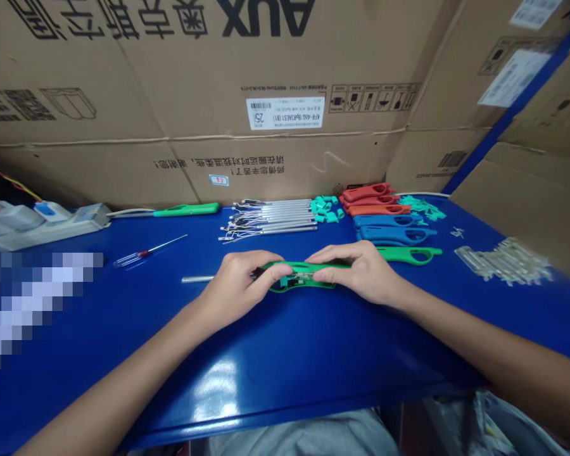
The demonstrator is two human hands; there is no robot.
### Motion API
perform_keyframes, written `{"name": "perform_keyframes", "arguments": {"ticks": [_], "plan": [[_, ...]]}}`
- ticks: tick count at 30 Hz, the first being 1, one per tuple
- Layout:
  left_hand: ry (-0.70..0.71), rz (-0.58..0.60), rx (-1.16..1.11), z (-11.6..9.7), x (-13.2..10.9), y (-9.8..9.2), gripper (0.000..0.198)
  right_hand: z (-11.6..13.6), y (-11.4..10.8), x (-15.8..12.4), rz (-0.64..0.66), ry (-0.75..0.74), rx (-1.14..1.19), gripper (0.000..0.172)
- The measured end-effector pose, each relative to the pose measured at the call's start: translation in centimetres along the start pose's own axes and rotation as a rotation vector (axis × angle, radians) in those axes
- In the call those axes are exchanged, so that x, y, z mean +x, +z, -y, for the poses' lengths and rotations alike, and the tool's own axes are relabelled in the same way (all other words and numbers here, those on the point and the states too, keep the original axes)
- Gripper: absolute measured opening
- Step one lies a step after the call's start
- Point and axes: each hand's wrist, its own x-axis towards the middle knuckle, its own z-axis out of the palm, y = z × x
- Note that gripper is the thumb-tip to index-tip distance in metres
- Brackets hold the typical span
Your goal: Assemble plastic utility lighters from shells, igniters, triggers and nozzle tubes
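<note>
Between my hands is a green lighter shell half [313, 284], lying open side up with small metal and teal parts inside. My left hand [237, 278] grips its left end, the thumb pressing near the inner parts. From under that hand a silver metal tube [197, 279] sticks out to the left. My right hand [368, 273] pinches the right end, its thumb on the parts inside and its fingers along the far edge. The fingers partly hide the inner parts. Just behind my right hand lies another green shell [411, 254].
Silver rods with wires [285, 218] lie behind, beside teal clips [327, 208]. Red shells [368, 192] and blue shells [396, 234] are stacked right. Clear plastic parts [503, 261] lie far right. Left are a screwdriver [147, 253], a finished-looking green lighter [185, 209] and a power strip [52, 225]. Cardboard [194, 76] stands behind.
</note>
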Motion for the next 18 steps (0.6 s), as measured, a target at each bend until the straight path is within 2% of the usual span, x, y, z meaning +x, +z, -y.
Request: {"name": "perform_keyframes", "arguments": {"ticks": [4,8,11,18], "plan": [[-0.073,-0.081,0.016,-0.5,0.0,0.2,0.054,0.7,0.1,0.0,0.161,0.263,0.165,0.03],[-0.119,-0.074,-0.048,-0.7,0.0,0.3,0.053,1.2,0.1,-0.1,0.3,0.38,0.371,0.035],[-0.091,-0.083,-0.036,-0.8,0.0,0.2,0.051,1.1,0.1,0.0,0.387,0.467,0.55,0.04],[-0.011,-0.102,0.003,-0.7,-0.2,0.2,0.05,1.0,0.0,-0.2,0.399,0.499,0.679,0.025]]}}
